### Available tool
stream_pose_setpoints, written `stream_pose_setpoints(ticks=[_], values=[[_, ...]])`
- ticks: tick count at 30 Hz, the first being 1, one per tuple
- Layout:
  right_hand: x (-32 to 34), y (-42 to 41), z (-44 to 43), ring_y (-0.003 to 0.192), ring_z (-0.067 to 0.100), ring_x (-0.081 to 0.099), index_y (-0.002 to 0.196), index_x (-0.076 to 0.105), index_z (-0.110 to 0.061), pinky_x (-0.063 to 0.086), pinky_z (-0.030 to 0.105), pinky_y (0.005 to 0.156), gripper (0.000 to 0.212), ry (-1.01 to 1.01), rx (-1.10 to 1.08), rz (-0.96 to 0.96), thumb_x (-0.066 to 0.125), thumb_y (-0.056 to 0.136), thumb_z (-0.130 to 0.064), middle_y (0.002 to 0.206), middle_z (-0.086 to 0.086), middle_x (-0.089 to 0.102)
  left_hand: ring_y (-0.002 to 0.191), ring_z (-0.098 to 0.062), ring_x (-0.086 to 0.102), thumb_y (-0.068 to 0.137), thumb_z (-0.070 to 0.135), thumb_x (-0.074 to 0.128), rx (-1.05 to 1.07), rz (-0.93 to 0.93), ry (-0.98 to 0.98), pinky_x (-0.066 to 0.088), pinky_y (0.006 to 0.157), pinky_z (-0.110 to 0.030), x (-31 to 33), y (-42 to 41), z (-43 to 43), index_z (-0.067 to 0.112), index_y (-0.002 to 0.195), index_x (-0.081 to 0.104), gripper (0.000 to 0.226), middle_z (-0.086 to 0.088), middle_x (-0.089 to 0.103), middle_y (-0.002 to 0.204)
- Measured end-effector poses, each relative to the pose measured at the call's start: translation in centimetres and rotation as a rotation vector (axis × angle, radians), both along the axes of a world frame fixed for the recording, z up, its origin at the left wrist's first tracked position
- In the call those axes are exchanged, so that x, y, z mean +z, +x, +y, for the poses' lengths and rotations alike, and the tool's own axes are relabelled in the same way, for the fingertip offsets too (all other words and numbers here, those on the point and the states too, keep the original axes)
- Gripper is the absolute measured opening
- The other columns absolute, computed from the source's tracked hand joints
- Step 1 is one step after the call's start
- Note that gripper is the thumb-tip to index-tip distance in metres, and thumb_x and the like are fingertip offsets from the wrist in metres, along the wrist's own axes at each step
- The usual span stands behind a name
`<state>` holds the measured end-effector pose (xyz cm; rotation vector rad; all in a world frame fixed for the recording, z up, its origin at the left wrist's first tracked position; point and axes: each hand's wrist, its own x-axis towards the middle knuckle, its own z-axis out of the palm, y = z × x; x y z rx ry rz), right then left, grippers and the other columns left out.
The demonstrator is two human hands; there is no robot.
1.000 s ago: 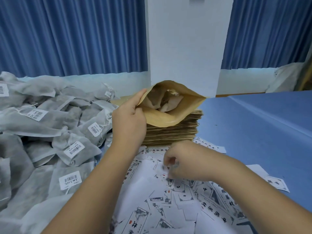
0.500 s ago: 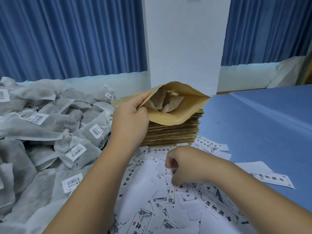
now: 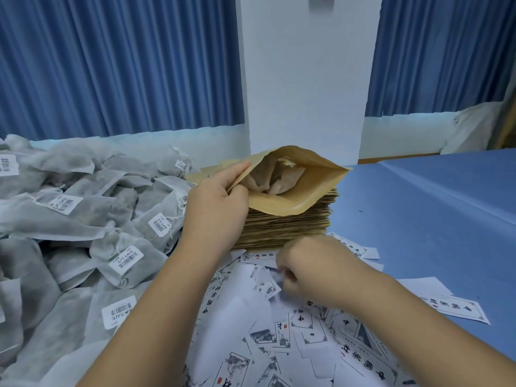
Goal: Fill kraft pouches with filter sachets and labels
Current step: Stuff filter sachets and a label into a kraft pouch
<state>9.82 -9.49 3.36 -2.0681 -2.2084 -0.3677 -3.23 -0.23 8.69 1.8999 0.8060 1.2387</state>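
The left hand (image 3: 215, 199) is pinching the kraft pouch (image 3: 282, 206) open atop the pouch stack (image 3: 284, 230) so a label can go in; the right hand (image 3: 310, 269) is lying curled among the labels (image 3: 304, 331); I cannot tell its grip.

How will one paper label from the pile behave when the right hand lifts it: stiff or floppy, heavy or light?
Probably light and floppy: the labels are thin sheets, some lifting at the edges. Likely hard for the right hand to separate, since they overlap flat. One may slide on the smooth table.
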Motion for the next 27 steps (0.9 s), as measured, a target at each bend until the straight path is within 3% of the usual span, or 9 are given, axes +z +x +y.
stream_pose_setpoints(ticks=[4, 7, 11, 16, 19, 23, 27], values=[[1.7, 0.9, -0.6, 0.068, 0.014, 0.051, 0.076, 0.051, -0.028, 0.031, 0.024, 0.048, 0.001, 0.018, -0.01, 0.121, 0.052, 0.076, -0.027, 0.071, -0.011, 0.054, 0.087, -0.007, 0.065, 0.075, 0.006, 0.044, 0.012, -0.013, 0.005, 0.057, 0.082, -0.039, -0.1, -0.1, 0.1, 0.044, 0.104, 0.07, 0.054, 0.02, 0.071, 0.093], [3.2, 1.2, -1.1, 0.069, 0.007, 0.051, 0.072, 0.048, -0.03, 0.043, 0.028, 0.054, 0.013, -0.019, 0.007, 0.218, 0.059, 0.079, -0.029, 0.069, -0.014, 0.054, 0.085, -0.008, 0.066, 0.075, 0.006, 0.045, 0.008, -0.012, 0.015, 0.057, 0.08, -0.04, -0.1, -0.1, 0.1, 0.046, 0.099, 0.07, 0.053, 0.025, 0.07, 0.089], [5.5, 0.9, -2.2, 0.069, 0.003, 0.051, 0.074, 0.059, -0.028, 0.048, 0.031, 0.062, 0.008, 0.039, 0.057, 0.317, 0.065, 0.08, -0.027, 0.07, -0.012, 0.058, 0.081, -0.014, 0.067, 0.077, 0.005, 0.044, 0.016, -0.016, 0.036, 0.058, 0.077, -0.042, -0.2, 0.0, 0.3, 0.044, 0.105, 0.07, 0.054, 0.022, 0.07, 0.089], [8.4, 0.5, -3.9, 0.068, 0.005, 0.054, 0.069, 0.065, -0.027, 0.04, 0.018, 0.061, 0.015, 0.338, 0.143, 0.394, 0.073, 0.077, -0.017, 0.069, -0.013, 0.057, 0.063, -0.017, 0.069, 0.08, 0.007, 0.047, 0.027, -0.036, 0.06, 0.06, 0.069, -0.043, -0.3, 0.2, 0.4, 0.054, 0.096, 0.069, 0.054, 0.018, 0.069, 0.085], [9.8, 0.9, -4.8, 0.07, 0.01, 0.057, 0.069, 0.067, -0.025, 0.042, 0.014, 0.06, 0.014, 0.598, 0.146, 0.462, 0.074, 0.075, -0.014, 0.071, -0.013, 0.06, 0.073, -0.018, 0.069, 0.08, 0.011, 0.047, 0.041, -0.021, 0.114, 0.059, 0.073, -0.041, -0.5, 0.3, 0.4, 0.051, 0.098, 0.07, 0.049, 0.018, 0.07, 0.089], [10.2, 1.5, -5.0, 0.066, 0.011, 0.056, 0.072, 0.07, -0.018, 0.044, 0.022, 0.059, 0.01, 0.807, 0.128, 0.407, 0.076, 0.074, -0.011, 0.071, -0.007, 0.06, 0.087, -0.015, 0.069, 0.083, 0.012, 0.052, 0.067, -0.018, 0.139, 0.057, 0.081, -0.038, -0.8, 0.4, 0.6, 0.044, 0.107, 0.07, 0.044, 0.019, 0.071, 0.098], [9.2, 1.6, -4.3, 0.065, -0.001, 0.052, 0.075, 0.073, -0.02, 0.044, 0.025, 0.06, 0.011, 0.665, 0.058, 0.29, 0.075, 0.074, -0.009, 0.075, -0.007, 0.063, 0.091, -0.007, 0.065, 0.084, 0.014, 0.053, 0.109, 0.026, 0.209, 0.054, 0.084, -0.03, -0.9, 0.4, 0.6, 0.041, 0.111, 0.07, 0.041, 0.021, 0.07, 0.105]])
